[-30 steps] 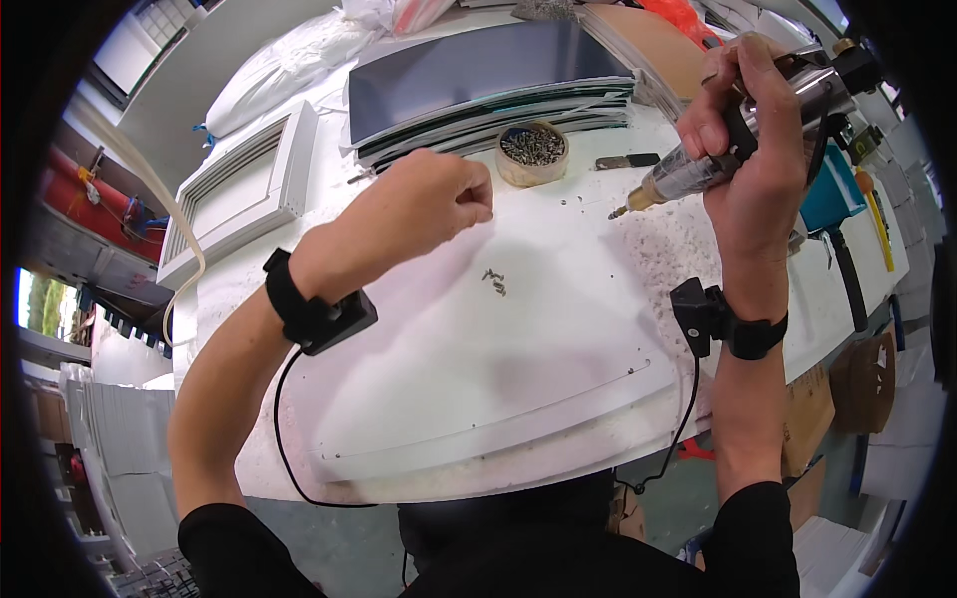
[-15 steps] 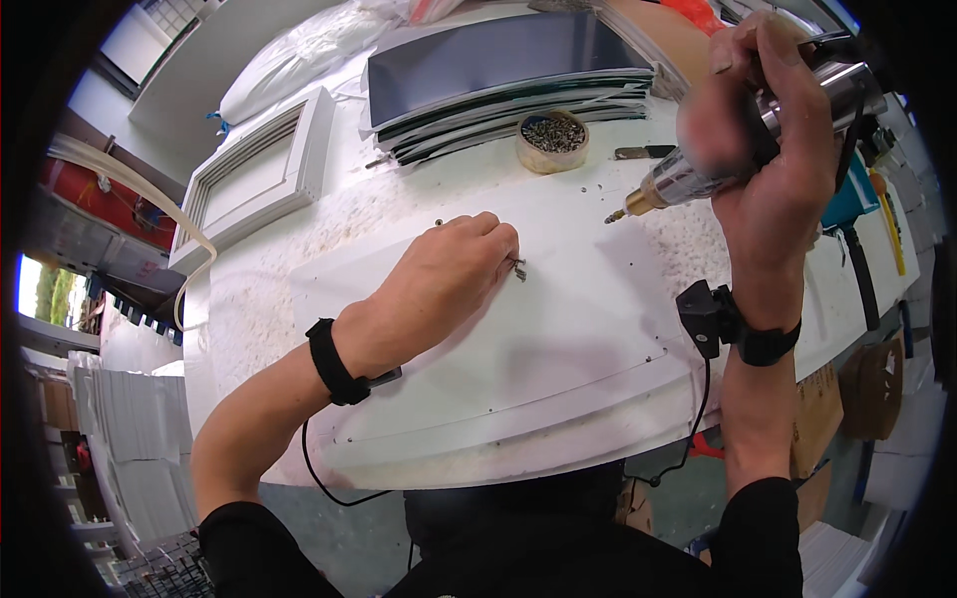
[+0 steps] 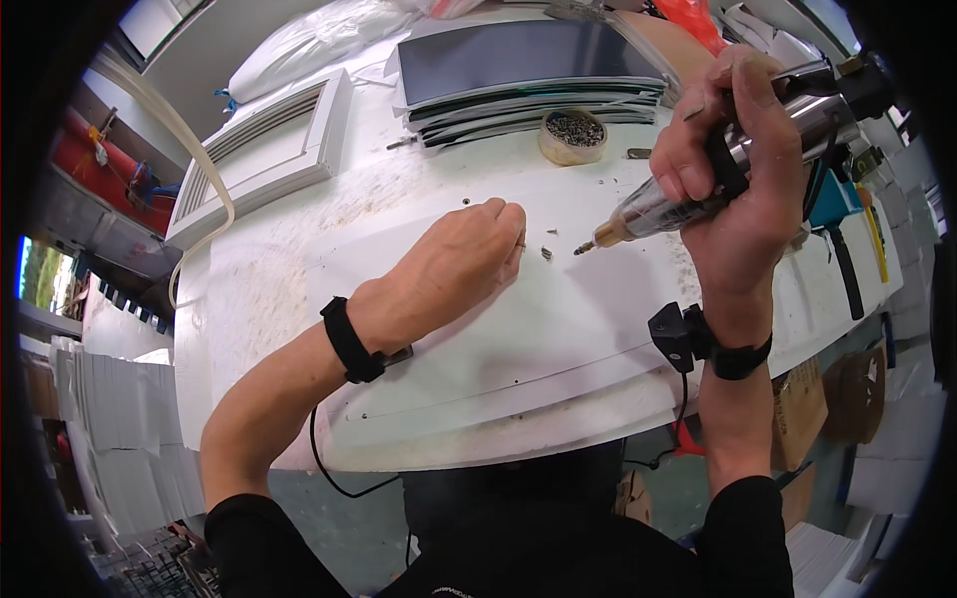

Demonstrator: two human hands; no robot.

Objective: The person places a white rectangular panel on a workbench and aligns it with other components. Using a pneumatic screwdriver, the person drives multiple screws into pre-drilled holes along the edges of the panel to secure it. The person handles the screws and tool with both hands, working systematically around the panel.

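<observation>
Head view, from my left to my right: a white louvred vent panel (image 3: 261, 149) lies at the far left of the desk (image 3: 249, 299), with a pale hose (image 3: 194, 149) curving across it. Nearer me, a large white panel (image 3: 558, 339) covers most of the desk, its near edge curving in front of my body.

My left hand (image 3: 454, 264) rests knuckles-up on that white panel, fingers curled in and pinched together at the tips; something small seems to sit between them, but it is too small for me to tell what. A black band (image 3: 349, 339) sits on that wrist, with a thin black cable (image 3: 324, 458) trailing off the desk edge.

Just right of my left fingertips, a few small screws (image 3: 546, 251) lie loose on the white panel, between my two hands. The brass tip of the electric screwdriver (image 3: 688, 199) points down and left at them, close but not touching.

Farther back, a round tub of screws (image 3: 573, 135) stands before a stack of dark sheets (image 3: 518, 70).

My right hand (image 3: 738, 169) is closed tightly around the silver and black body of the electric screwdriver, holding it tilted above the white panel. That wrist carries a black band with a small black box (image 3: 678, 334). Beyond it, at the desk's right end, lie a teal tool (image 3: 832, 204) and a yellow one (image 3: 873, 229).
</observation>
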